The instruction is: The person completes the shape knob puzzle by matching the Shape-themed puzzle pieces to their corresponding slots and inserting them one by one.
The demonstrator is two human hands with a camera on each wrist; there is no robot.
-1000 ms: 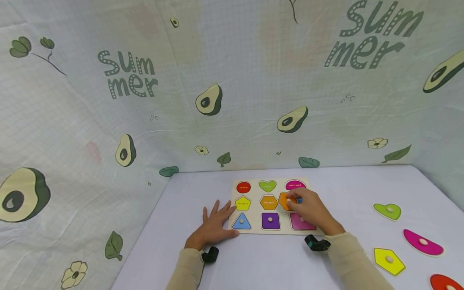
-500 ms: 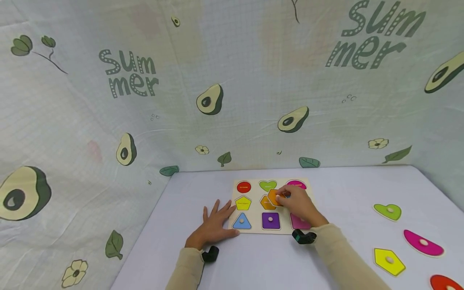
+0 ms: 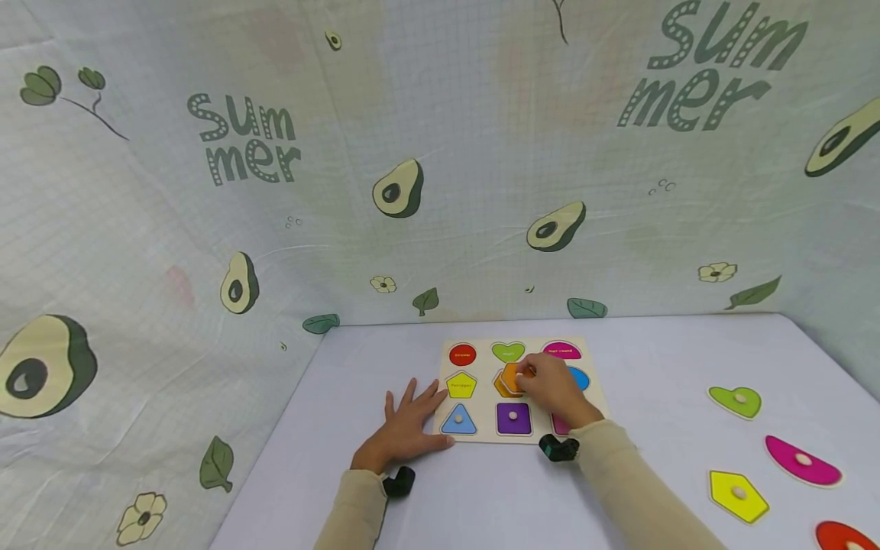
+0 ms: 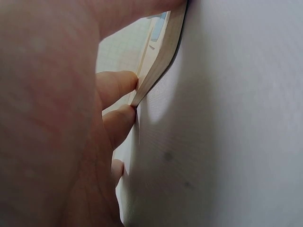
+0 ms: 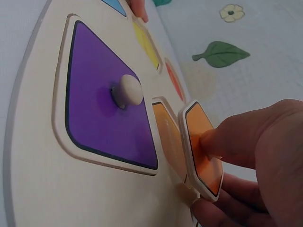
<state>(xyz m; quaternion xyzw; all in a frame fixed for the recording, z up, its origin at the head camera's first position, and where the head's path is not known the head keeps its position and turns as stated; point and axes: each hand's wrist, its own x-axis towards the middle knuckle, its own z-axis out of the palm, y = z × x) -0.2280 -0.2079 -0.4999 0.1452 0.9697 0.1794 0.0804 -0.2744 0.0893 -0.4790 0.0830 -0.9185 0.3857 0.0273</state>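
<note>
A wooden shape-puzzle board (image 3: 485,420) lies on the table. My left hand (image 3: 404,428) is spread at its left edge; in the left wrist view, fingertips touch the board's edge (image 4: 158,64). With thumb and fingers my right hand (image 3: 553,388) pinches an orange hexagon puzzle piece (image 5: 195,124); the knob is hidden behind the fingers. The piece is tilted and held just over the orange hexagon recess (image 5: 166,135), not lined up with it. A purple square piece (image 5: 94,113) with a round knob sits in the board beside it. A blue triangle piece (image 3: 458,421) sits at lower left.
Right of the board lie a green heart piece (image 3: 732,400), a magenta half-round piece (image 3: 791,454), a yellow pentagon piece (image 3: 725,489) and a red piece (image 3: 835,535) cut off by the frame. A printed cloth (image 3: 467,252) rises behind the table.
My right hand has moved left across the board with the orange hexagon piece, from the blue shape to the hexagon recess. The left hand has stayed in place.
</note>
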